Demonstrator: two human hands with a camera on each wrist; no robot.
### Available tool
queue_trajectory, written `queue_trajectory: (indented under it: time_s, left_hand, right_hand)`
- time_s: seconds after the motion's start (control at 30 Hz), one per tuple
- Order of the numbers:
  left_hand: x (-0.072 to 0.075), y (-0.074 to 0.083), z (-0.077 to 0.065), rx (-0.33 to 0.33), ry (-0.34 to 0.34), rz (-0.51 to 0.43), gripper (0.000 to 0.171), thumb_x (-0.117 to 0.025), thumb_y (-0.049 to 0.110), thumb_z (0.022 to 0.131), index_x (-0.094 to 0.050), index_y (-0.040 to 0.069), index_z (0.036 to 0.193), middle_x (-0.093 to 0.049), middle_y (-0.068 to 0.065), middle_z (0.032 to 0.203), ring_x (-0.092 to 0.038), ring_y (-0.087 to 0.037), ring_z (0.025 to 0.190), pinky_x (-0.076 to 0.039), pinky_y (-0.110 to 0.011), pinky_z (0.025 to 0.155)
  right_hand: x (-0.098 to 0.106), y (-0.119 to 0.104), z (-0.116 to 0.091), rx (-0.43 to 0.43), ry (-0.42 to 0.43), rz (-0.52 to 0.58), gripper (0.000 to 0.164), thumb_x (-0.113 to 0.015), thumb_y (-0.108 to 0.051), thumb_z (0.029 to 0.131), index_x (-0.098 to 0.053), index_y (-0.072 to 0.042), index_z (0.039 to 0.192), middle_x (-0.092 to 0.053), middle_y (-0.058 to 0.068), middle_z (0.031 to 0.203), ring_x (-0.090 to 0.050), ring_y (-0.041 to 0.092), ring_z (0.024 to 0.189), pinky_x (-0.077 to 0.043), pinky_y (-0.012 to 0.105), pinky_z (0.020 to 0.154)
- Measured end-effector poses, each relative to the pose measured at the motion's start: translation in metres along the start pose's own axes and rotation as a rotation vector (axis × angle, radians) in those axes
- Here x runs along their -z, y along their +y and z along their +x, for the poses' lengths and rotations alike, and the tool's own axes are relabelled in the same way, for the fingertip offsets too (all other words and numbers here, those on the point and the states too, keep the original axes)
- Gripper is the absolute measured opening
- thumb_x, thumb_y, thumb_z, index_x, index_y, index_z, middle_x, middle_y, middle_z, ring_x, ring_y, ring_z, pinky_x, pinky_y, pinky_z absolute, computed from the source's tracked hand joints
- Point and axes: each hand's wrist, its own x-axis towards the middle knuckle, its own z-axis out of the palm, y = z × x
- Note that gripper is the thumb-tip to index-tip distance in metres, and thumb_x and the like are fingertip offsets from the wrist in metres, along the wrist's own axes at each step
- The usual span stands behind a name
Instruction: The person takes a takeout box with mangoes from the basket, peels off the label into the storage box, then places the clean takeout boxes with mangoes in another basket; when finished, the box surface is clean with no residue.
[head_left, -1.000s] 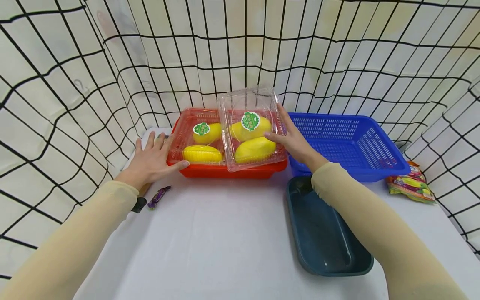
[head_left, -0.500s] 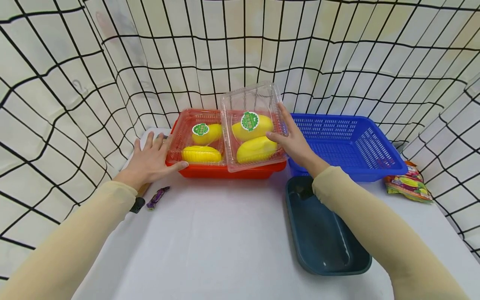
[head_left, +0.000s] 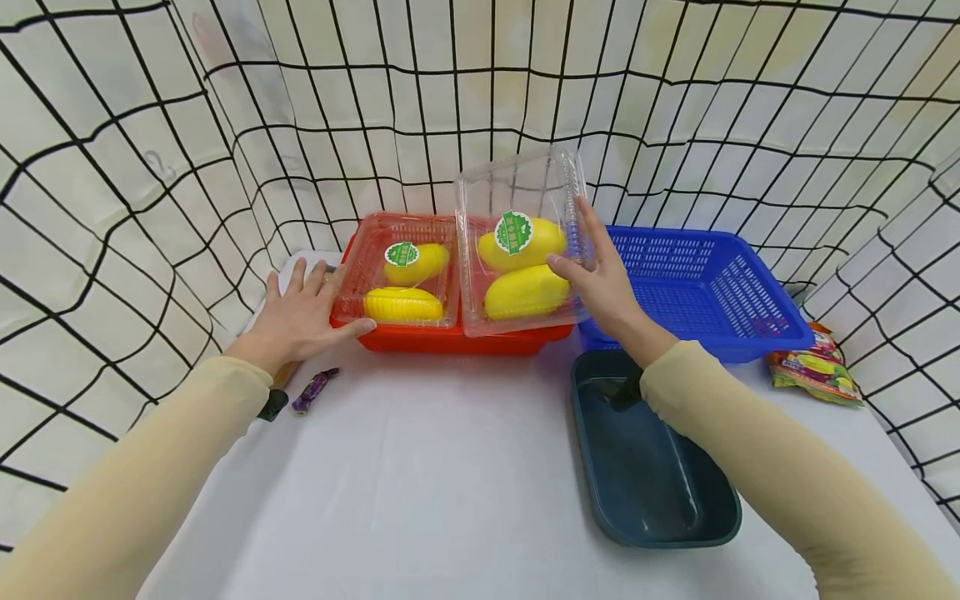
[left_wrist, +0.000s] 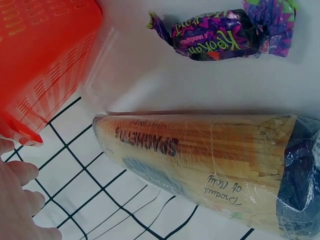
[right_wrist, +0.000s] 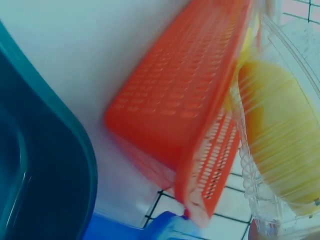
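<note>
My right hand [head_left: 611,292] grips the right side of a clear plastic clamshell box [head_left: 519,190], thumb on top. Two yellow mangoes [head_left: 527,292] lie inside, and a round green label is on the lid. The box is tilted over the right half of the red basket [head_left: 472,340]; in the right wrist view its ribbed edge is level with the basket's rim. A second clear box [head_left: 360,260] with two mangoes and a green label sits in the basket's left half. My left hand [head_left: 296,321] spreads its fingers at the basket's left end, thumb at the rim.
A blue basket [head_left: 675,287] stands right of the red one, with a dark green tub [head_left: 637,454] before it. Colourful snack packets [head_left: 817,371] lie at far right. At left are a purple wrapped candy [head_left: 315,390] and a spaghetti pack [left_wrist: 200,162]. Black wire grid surrounds the table.
My right hand has lifted the clear box of mangoes a little and moved it right, opening a gap beside the other box. My left hand has barely moved.
</note>
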Motion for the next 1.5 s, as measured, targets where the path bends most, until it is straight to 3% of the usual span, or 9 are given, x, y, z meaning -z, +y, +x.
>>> queue_trajectory:
  time_s: [0.17, 0.3, 0.4, 0.6, 0.7, 0.83, 1.13, 1.33, 1.5]
  left_hand:
    - [0.004, -0.001, 0.002, 0.004, -0.002, 0.013, 0.113, -0.037, 0.083, 0.09, -0.003, 0.006, 0.165, -0.005, -0.035, 0.166, 0.007, -0.057, 0.153, 0.008, -0.08, 0.116]
    - [0.01, -0.002, 0.005, -0.001, 0.013, 0.023, 0.112, -0.037, 0.083, 0.09, -0.003, 0.006, 0.165, -0.006, -0.035, 0.166, 0.006, -0.057, 0.153, 0.007, -0.08, 0.116]
    - [0.013, -0.002, 0.006, -0.008, 0.021, 0.028, 0.112, -0.035, 0.084, 0.09, -0.003, 0.006, 0.165, -0.006, -0.035, 0.166, 0.007, -0.057, 0.153, 0.008, -0.08, 0.116]
    - [0.016, 0.0, 0.009, -0.016, 0.027, 0.024, 0.111, -0.037, 0.083, 0.09, -0.004, 0.007, 0.165, -0.006, -0.033, 0.167, 0.006, -0.056, 0.154, 0.007, -0.079, 0.116]
    - [0.015, 0.002, 0.01, -0.01, 0.024, 0.017, 0.111, -0.037, 0.082, 0.09, -0.004, 0.007, 0.165, -0.006, -0.033, 0.167, 0.006, -0.055, 0.154, 0.007, -0.079, 0.117]
    - [0.013, 0.002, 0.011, -0.003, 0.015, 0.008, 0.112, -0.036, 0.083, 0.09, -0.003, 0.008, 0.165, -0.005, -0.033, 0.167, 0.007, -0.056, 0.154, 0.008, -0.078, 0.117]
    - [0.011, -0.001, 0.009, 0.005, -0.014, 0.006, 0.114, -0.034, 0.085, 0.089, 0.001, 0.008, 0.165, -0.002, -0.034, 0.167, 0.01, -0.056, 0.153, 0.012, -0.078, 0.116]
    - [0.007, 0.0, 0.004, 0.005, -0.023, -0.003, 0.113, -0.036, 0.084, 0.09, 0.0, 0.007, 0.165, -0.003, -0.034, 0.167, 0.009, -0.056, 0.153, 0.011, -0.079, 0.116]
    - [0.003, 0.0, 0.002, 0.005, -0.021, -0.003, 0.113, -0.036, 0.084, 0.09, -0.001, 0.007, 0.165, -0.003, -0.034, 0.167, 0.008, -0.056, 0.153, 0.01, -0.079, 0.116]
  right_hand:
    - [0.001, -0.018, -0.023, 0.027, -0.018, 0.123, 0.081, -0.059, -0.02, 0.1, -0.015, -0.045, 0.163, -0.011, -0.007, 0.173, -0.024, 0.027, 0.158, -0.037, 0.053, 0.12]
    - [-0.006, -0.033, -0.057, 0.043, -0.094, 0.26, 0.081, -0.054, -0.012, 0.1, -0.013, -0.04, 0.164, -0.01, -0.007, 0.173, -0.038, 0.031, 0.15, -0.05, 0.042, 0.109]
    - [-0.015, -0.035, -0.084, 0.02, -0.155, 0.345, 0.082, -0.052, -0.008, 0.1, -0.012, -0.039, 0.165, -0.008, -0.007, 0.172, -0.041, 0.036, 0.146, -0.052, 0.045, 0.105]
    - [-0.034, -0.024, -0.135, -0.081, -0.229, 0.397, 0.081, -0.05, -0.014, 0.099, -0.01, -0.036, 0.165, 0.001, -0.001, 0.173, -0.013, 0.043, 0.154, -0.035, 0.076, 0.108]
    - [-0.041, -0.016, -0.156, -0.164, -0.246, 0.405, 0.081, -0.052, -0.017, 0.099, -0.009, -0.034, 0.165, 0.004, 0.002, 0.173, -0.003, 0.043, 0.156, -0.027, 0.079, 0.112]
    - [-0.049, -0.007, -0.177, -0.319, -0.249, 0.42, 0.083, -0.056, -0.019, 0.098, -0.01, -0.035, 0.165, 0.007, 0.005, 0.172, -0.001, 0.04, 0.156, -0.019, 0.075, 0.119]
    - [-0.065, 0.006, -0.192, -0.552, -0.231, 0.413, 0.088, -0.061, -0.022, 0.099, -0.003, -0.038, 0.163, 0.021, 0.008, 0.17, 0.01, 0.045, 0.153, -0.008, 0.084, 0.112]
    - [-0.073, 0.017, -0.188, -0.581, -0.212, 0.433, 0.089, -0.061, -0.02, 0.1, -0.001, -0.036, 0.163, 0.018, 0.01, 0.17, 0.004, 0.045, 0.152, -0.02, 0.077, 0.116]
    - [-0.076, 0.023, -0.182, -0.596, -0.213, 0.438, 0.088, -0.059, -0.017, 0.1, -0.001, -0.037, 0.163, 0.019, 0.009, 0.17, 0.005, 0.044, 0.153, -0.017, 0.076, 0.119]
